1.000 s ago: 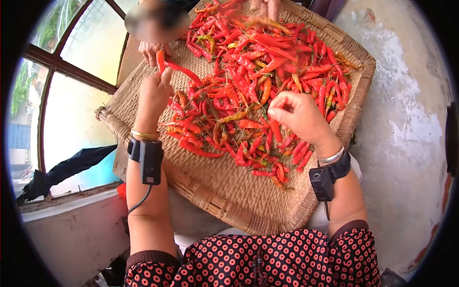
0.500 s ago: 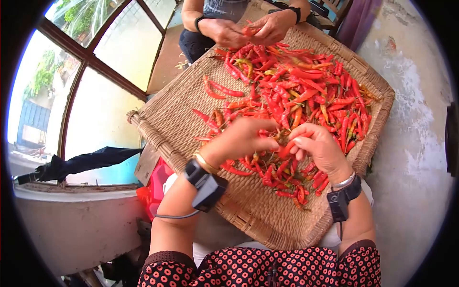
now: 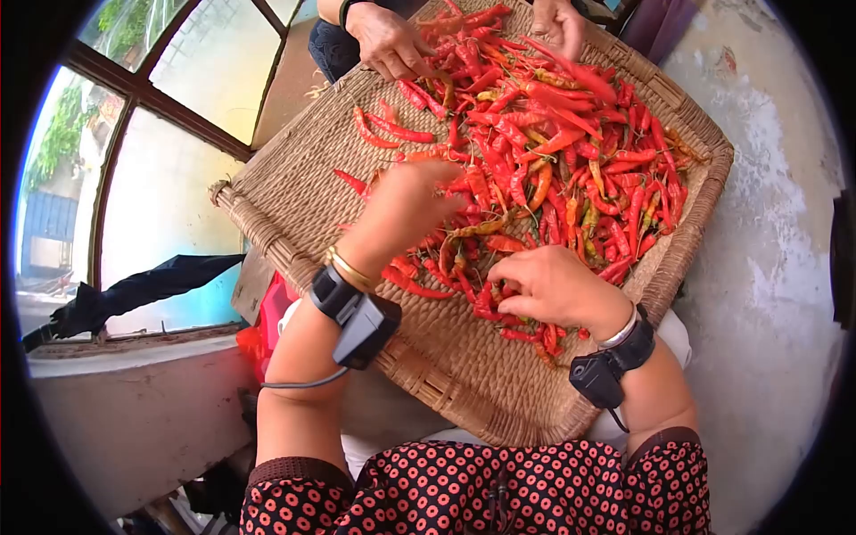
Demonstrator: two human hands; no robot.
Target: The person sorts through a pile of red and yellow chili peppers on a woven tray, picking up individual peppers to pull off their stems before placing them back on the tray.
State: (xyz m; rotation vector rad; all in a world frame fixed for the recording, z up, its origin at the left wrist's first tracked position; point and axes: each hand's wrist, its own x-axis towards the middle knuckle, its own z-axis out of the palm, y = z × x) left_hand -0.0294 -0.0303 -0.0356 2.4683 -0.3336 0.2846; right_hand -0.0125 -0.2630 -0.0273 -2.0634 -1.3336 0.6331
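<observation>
My left hand [image 3: 406,205], blurred by motion, is over the left side of a heap of red chili peppers [image 3: 499,152]. Its fingers point right and look apart, with nothing visible in them. Low over the smaller group of peppers at the heap's near side is my right hand [image 3: 557,287]. Its fingers curl loosely, thumb and forefinger apart, and red peppers show between them. A long, wrinkled, yellowish-brown pepper [image 3: 473,230] lies between my hands. The peppers rest in a shallow woven basket tray [image 3: 303,201] in front of me.
Across the tray, another person's hand [image 3: 388,40] touches peppers at the far left edge, their other hand [image 3: 559,27] at the far right. A folded black umbrella [image 3: 147,294] lies on the window ledge at left. A plastered wall [image 3: 758,267] runs along the right.
My hands have parted from the red pepper they held together. The left moved up and left, the right slightly left. The other person's hands separated and lowered toward the heap. The view shifted slightly.
</observation>
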